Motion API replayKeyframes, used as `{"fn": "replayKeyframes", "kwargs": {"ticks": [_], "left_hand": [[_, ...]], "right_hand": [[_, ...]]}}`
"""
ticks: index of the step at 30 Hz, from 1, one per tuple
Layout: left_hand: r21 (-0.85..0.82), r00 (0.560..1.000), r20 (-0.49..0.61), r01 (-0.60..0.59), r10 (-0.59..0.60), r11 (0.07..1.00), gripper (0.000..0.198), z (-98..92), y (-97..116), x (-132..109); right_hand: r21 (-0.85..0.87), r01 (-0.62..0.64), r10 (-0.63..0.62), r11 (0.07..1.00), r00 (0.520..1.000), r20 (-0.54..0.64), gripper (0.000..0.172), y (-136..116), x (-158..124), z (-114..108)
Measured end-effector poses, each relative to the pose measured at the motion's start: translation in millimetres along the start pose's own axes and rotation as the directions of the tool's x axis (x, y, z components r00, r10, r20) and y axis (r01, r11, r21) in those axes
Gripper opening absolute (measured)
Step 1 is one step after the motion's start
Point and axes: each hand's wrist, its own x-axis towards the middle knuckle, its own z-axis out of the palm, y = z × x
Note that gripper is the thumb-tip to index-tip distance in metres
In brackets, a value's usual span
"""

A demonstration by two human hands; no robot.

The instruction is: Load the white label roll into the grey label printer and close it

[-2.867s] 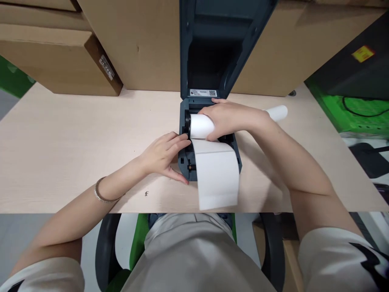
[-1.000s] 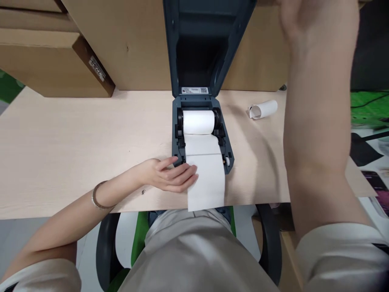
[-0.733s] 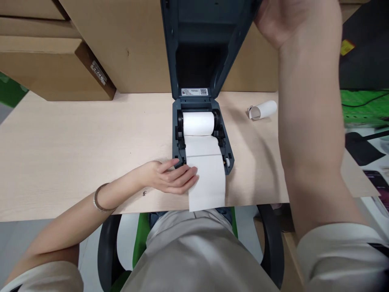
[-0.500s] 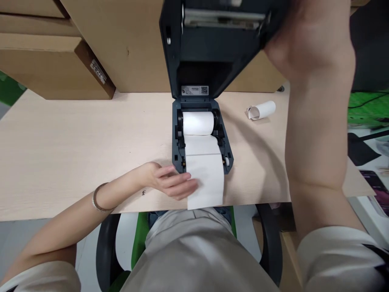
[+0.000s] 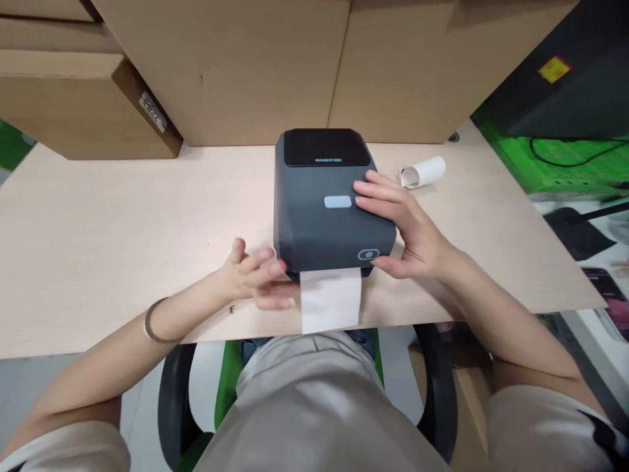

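Observation:
A dark grey label printer (image 5: pixel 314 226) stands on the table with its lid down, or nearly so; whether it is latched I cannot tell. From its front slot a white label strip (image 5: pixel 330 301) hangs out toward the table's front edge. My right hand (image 5: pixel 403 226) lies on the lid's right side, fingers spread on top and thumb at the front corner, near the oval button. Beside the front left corner is my left hand (image 5: pixel 258 278), its fingers apart and slightly blurred, holding nothing. The label roll inside is hidden by the lid.
An empty white paper core (image 5: pixel 425 172) lies on the table (image 5: pixel 122 262), right of the printer. Large cardboard boxes (image 5: pixel 255 72) line the back, with a smaller box (image 5: pixel 88 105) at the left. A black stand (image 5: pixel 572 233) and a phone (image 5: pixel 607 295) are at the right.
My right hand has swung the printer's lid down from raised to lowered, covering the label roll. My left hand has drawn slightly left, away from the label strip.

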Motion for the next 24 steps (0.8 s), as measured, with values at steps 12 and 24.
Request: {"fn": "replayKeyframes", "kwargs": {"ticks": [12, 24], "left_hand": [[-0.087, 0.986, -0.105, -0.136, 0.127, 0.987, 0.074, -18.1, 1, 46], [-0.172, 0.981, -0.079, -0.189, 0.178, 0.967, 0.069, -29.1, 4, 56]], "right_hand": [[-0.098, 0.089, -0.101, 0.991, 0.987, -0.122, 0.073, 4, -24, 35], [-0.176, 0.040, -0.080, 0.984, 0.972, -0.222, 0.072, 1, -27, 51]]}}
